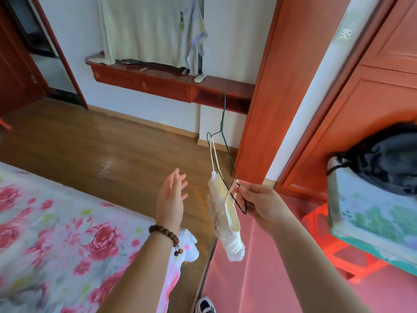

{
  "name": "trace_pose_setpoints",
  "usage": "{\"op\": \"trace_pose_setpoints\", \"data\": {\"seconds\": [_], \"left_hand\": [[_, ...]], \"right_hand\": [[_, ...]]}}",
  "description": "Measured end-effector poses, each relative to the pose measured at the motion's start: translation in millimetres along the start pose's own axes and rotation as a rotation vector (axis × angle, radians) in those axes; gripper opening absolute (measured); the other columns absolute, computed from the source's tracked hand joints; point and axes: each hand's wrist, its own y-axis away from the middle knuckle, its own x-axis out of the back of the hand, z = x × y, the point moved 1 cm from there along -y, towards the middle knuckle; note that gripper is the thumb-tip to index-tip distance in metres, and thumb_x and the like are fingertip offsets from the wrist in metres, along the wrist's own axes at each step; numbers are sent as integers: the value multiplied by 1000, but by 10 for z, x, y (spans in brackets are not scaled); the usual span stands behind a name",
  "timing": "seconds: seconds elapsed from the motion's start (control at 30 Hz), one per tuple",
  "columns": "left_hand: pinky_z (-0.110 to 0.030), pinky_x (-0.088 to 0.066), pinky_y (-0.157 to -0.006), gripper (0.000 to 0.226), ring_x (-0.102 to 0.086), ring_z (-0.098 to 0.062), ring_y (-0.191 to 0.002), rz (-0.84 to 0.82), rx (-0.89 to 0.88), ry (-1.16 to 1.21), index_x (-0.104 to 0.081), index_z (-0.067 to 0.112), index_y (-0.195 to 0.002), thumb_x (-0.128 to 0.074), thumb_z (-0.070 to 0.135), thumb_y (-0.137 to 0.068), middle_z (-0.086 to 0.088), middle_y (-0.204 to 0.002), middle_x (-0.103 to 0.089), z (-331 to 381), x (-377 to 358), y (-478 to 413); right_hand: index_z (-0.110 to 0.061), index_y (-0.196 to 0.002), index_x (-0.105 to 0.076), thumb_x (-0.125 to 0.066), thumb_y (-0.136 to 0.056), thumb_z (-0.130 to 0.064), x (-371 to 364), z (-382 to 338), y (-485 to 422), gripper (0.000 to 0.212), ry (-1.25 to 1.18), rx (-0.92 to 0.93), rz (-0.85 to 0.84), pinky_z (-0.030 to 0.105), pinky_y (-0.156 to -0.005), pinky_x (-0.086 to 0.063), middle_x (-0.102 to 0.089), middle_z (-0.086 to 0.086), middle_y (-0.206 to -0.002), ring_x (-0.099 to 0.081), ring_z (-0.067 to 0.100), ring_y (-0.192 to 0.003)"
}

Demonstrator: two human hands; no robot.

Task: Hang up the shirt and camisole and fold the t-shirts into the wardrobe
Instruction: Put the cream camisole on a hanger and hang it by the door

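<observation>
Your white lace camisole [225, 213], cream-lined, hangs bunched by thin straps from a dark green wire hanger [226, 141], in the air right of the floral-sheeted bed [45, 222]. The hanger stands on end, hook far and up. Your right hand [264, 202] pinches its near corner and one strap with its fingers [244, 192]. Your left hand [171, 195] is raised just left of the camisole, fingers straight, slightly spread, holding nothing.

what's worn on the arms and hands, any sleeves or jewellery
No sleeves show on either forearm. A bracelet of dark brown round beads, with small dangling beads, circles the wrist of the left hand. The right hand wears nothing.
</observation>
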Motion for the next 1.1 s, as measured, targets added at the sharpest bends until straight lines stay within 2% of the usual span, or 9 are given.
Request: {"op": "trace_pose_setpoints", "data": {"seconds": [0.1,0.23,0.37,0.5,0.6,0.77,0.9,0.97,1.1], "left_hand": [[-32,-50,-93,46,-57,-8,-115,43,40,11,-46,21,-138,-36,44,-100,3,-130,-56,-29,-163,-491],[-35,-50,-95,45,-56,-9,-116,120,60,16,-46,22,-137,-37,44,-99,4,-131,-56,16,-261,-1037],[-33,-49,-94,44,-56,-10,-116,197,80,4,-47,23,-137,-37,44,-100,6,-130,-55,11,-184,-1465],[-30,-49,-93,33,-55,-9,-115,293,104,10,-50,30,-125,-35,44,-100,8,-124,-56,-48,-56,-1880],[-28,-49,-90,28,-55,-7,-112,377,116,29,-50,31,-122,-34,42,-101,9,-122,-57,-93,10,-2235],[-20,-47,-83,40,-55,-4,-111,541,120,47,-49,21,-135,-35,38,-102,11,-121,-57,-152,78,-2948],[-14,-44,-73,43,-56,3,-105,733,116,105,-52,24,-131,-42,48,-97,18,-113,-60,-41,115,-3507],[-15,-45,-74,42,-56,2,-106,819,104,125,-53,26,-131,-42,48,-97,17,-113,-60,30,153,-3731],[-24,-49,-86,44,-56,-2,-109,926,100,109,-52,26,-132,-41,49,-97,18,-115,-59,111,306,-4105]], "right_hand": [[4,-84,-68,-54,-93,-1,-23,-132,-492,17,-3,-41,-18,30,-62,-36,-51,10,-62,-43,17,-55],[3,-76,-64,-53,-93,-1,-135,-338,-1078,20,18,-59,-69,25,-55,-38,-51,8,-59,-43,17,-52],[-1,-68,-59,-51,-94,-1,-313,-502,-1653,28,17,-56,-158,23,-54,-39,-48,9,-60,-42,20,-56],[-4,-66,-61,-50,-96,-4,-529,-575,-2263,31,43,-58,-226,19,-52,-40,-48,8,-63,-43,16,-57],[-8,-60,-62,-49,-97,-8,-696,-613,-2760,39,119,-64,-308,23,-57,-41,-48,9,-62,-44,16,-58],[7,-79,-59,-47,-98,-10,-1058,-787,-3622,28,189,-83,-444,27,-66,-41,-51,5,-61,-48,12,-59],[4,-69,-56,-47,-98,-8,-1440,-1045,-4352,32,242,-112,-587,22,-63,-49,-50,10,-64,-51,13,-65],[-3,-65,-59,-48,-97,-8,-1659,-1180,-4662,35,257,-110,-648,20,-62,-50,-48,12,-69,-49,17,-69],[-10,-61,-64,-50,-97,-10,-2138,-1347,-5186,38,267,-127,-795,28,-65,-44,-47,12,-67,-42,25,-69]]}}
